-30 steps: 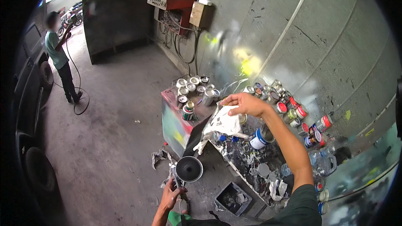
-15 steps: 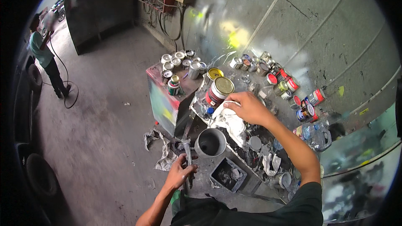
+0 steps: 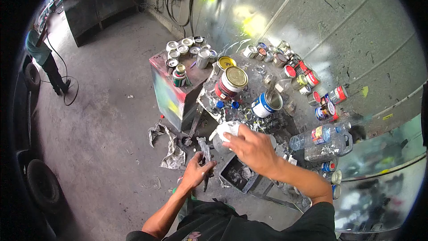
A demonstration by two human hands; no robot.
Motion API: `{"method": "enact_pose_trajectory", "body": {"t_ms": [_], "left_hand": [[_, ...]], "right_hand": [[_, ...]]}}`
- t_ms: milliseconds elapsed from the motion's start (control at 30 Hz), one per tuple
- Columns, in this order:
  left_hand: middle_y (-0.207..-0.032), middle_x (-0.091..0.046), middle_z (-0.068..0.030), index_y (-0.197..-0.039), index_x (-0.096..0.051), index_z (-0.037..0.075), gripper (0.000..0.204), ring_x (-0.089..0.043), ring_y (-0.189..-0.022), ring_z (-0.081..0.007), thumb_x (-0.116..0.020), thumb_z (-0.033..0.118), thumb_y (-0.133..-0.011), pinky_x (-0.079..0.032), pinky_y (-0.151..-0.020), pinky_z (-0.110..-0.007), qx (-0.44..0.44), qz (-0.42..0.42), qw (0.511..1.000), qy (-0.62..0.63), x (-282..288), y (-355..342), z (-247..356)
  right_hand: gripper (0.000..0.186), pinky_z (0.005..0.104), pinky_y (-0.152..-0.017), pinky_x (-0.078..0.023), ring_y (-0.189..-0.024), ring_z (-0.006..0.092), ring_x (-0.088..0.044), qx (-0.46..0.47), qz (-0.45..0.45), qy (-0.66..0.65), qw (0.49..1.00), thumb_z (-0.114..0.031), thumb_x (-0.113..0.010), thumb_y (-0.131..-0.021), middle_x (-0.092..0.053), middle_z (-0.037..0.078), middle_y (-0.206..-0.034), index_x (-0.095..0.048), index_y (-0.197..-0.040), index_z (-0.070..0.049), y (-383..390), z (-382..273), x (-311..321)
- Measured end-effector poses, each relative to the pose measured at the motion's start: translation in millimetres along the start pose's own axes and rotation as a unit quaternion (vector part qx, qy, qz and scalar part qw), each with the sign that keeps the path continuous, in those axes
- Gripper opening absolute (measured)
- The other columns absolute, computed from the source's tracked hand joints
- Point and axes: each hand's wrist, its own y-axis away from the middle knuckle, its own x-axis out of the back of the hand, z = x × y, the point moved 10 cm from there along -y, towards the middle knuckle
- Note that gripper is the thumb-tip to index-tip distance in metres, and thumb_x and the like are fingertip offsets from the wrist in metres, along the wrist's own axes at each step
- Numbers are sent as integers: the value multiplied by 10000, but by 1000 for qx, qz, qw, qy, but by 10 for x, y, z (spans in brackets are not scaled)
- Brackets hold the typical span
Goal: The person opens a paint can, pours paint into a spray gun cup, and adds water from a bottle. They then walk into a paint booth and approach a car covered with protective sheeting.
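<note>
My left hand is closed round the grey handle of what looks like a spray gun. Its round grey cup is mostly hidden behind my right hand and a cloth. Fingers of my right hand pinch a crumpled white cloth over the cup's rim. Beyond it, on the cluttered bench, stand a large red-and-white paint can and an open blue-and-white can with a stick in it.
Several small cans stand on a paint-stained cabinet. A black tray is below my right forearm. Clear plastic bottles lie at the right. Crumpled paper lies on the floor. A person stands far left by a hose.
My right hand has drawn the white cloth from the bench toward me, onto the cup. The blue-and-white can has come into sight. My left hand keeps its grip on the handle.
</note>
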Motion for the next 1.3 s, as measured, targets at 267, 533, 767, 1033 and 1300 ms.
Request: {"method": "enact_pose_trajectory", "body": {"t_ms": [267,533,767,1033,1300], "left_hand": [[-1047,-647,-143,-1181,-552,-45,478,-626,-827,-153,-705,224,-817,-501,-741,-297,-57,20,996,62,-102,-34,166],[-1194,-610,-133,-1290,-479,-29,505,-628,-995,-187,-676,69,-835,-487,-883,-312,-36,-34,994,95,-230,-15,208],[-1125,-605,-100,-1285,-468,-17,505,-616,-948,-163,-675,70,-833,-495,-841,-313,-19,-77,993,87,-346,8,105],[-1032,-642,-131,-1278,-462,-33,516,-643,-905,-207,-640,98,-813,-499,-843,-342,-29,-104,992,59,-395,40,89],[-1079,-631,-130,-1289,-478,-8,539,-634,-910,-176,-699,131,-817,-495,-799,-321,-8,-125,990,65,-428,-2,-17]], "right_hand": [[486,349,-642,-483,-778,232,-582,-41,68,17,997,-171,-784,-761,-551,74,-909,-642,-1209,-49,445,-163,-196],[279,303,-733,-467,-812,172,-603,-260,176,-184,931,-138,-722,-836,-660,90,-907,-670,-1085,-23,509,939,313],[152,237,-668,-459,-735,45,-557,-332,-26,-332,883,-133,-655,-916,-666,-7,-809,-673,-928,18,520,1324,-303],[183,293,-674,-479,-700,84,-571,-354,53,-335,872,-148,-646,-914,-691,61,-787,-673,-938,32,625,1481,-290],[148,391,-793,-468,-872,281,-628,-243,252,-165,922,-140,-700,-843,-634,95,-915,-657,-902,-12,719,1018,413]]}}
